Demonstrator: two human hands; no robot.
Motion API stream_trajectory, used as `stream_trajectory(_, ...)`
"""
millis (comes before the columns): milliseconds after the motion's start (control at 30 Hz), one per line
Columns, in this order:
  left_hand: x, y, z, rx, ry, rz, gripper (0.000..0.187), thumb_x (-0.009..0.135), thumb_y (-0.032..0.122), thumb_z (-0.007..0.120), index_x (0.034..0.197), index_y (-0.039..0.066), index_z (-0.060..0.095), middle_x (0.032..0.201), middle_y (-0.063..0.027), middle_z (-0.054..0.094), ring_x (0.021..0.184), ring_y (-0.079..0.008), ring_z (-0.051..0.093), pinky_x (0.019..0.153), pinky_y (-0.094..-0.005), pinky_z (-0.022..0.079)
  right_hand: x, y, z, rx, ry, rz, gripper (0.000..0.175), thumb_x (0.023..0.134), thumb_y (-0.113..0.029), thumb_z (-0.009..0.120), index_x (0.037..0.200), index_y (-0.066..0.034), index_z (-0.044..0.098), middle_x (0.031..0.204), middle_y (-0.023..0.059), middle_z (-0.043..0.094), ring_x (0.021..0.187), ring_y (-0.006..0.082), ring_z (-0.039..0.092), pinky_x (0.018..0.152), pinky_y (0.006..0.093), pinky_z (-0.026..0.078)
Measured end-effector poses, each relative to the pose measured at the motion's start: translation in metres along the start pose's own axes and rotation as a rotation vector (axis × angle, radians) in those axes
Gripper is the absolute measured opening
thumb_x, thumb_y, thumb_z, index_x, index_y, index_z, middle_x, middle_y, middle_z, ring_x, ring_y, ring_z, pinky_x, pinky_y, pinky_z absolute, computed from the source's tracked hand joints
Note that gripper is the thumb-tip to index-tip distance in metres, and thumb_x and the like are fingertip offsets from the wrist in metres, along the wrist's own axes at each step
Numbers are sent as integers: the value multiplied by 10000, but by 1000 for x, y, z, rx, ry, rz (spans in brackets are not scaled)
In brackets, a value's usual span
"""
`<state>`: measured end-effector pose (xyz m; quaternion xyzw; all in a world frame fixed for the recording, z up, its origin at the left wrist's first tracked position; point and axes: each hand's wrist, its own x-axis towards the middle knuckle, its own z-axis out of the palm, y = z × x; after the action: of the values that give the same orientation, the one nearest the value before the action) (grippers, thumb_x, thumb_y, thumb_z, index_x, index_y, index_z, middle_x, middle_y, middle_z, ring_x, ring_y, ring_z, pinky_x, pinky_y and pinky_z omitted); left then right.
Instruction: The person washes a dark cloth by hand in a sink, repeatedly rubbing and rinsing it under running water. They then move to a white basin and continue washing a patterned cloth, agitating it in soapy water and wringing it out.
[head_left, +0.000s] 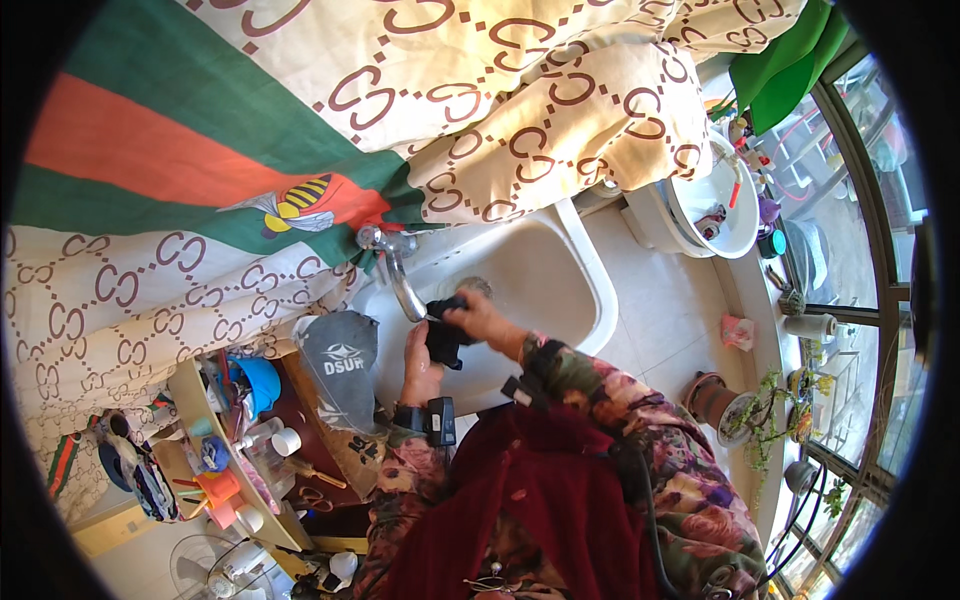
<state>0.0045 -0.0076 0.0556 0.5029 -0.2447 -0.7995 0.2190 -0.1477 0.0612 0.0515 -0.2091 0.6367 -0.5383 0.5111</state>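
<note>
My right hand grips the upper end of a crumpled black cloth above a white basin. On the cloth's left side is my left hand, upright, with the cloth against its palm and some of its fingers hidden. Just above the left fingertips, the curved spout of a chrome tap ends. Water flow cannot be made out clearly. The drain shows behind the right hand, at the basin's back.
A grey cloth piece bearing writing lies left of the basin, by a cluttered shelf unit. A patterned curtain hangs behind the tap. Stacked white tubs and a potted plant stand right, near the windows.
</note>
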Motion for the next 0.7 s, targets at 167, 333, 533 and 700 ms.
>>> stream_trajectory(167, -2, -16, 3, -241, -221, -98, 277, 960, 316, 554, 1078, 65, 555, 981, -79, 628, 866, -211, 640, 738, -368, 549, -33, 3, 39, -329, 91, -323, 373, 763, -313, 718, 972, -28, 599, 1041, 232, 530, 992, 373, 530, 881, 447, 450)
stream_trajectory(333, -9, 0, 10, 177, 68, 126, 189, 890, 232, 692, 891, 90, 569, 827, 2, 597, 675, -108, 586, 605, -232, 483, 20, 15, -17, -338, 236, -272, 289, 657, -205, 680, 876, -43, 584, 959, 228, 527, 905, 420, 519, 811, 487, 447)
stream_trajectory(533, 0, 11, -25, 934, 110, 440, 468, 625, 16, 744, 1073, 58, 618, 982, -94, 618, 914, -246, 591, 889, -365, 451, 14, -23, -59, -738, 377, -87, 347, 708, -212, 709, 1010, -97, 582, 1222, 159, 417, 1202, 398, 378, 924, 531, 417)
stream_trajectory(700, -17, -7, -19, 1135, 446, 500, 525, 755, 203, 727, 1233, 93, 538, 1323, -129, 495, 1211, -295, 442, 827, -446, 486, 7, 0, -32, -868, 375, -128, 444, 687, -207, 741, 1097, -144, 583, 1286, 180, 381, 1228, 412, 337, 978, 531, 380)
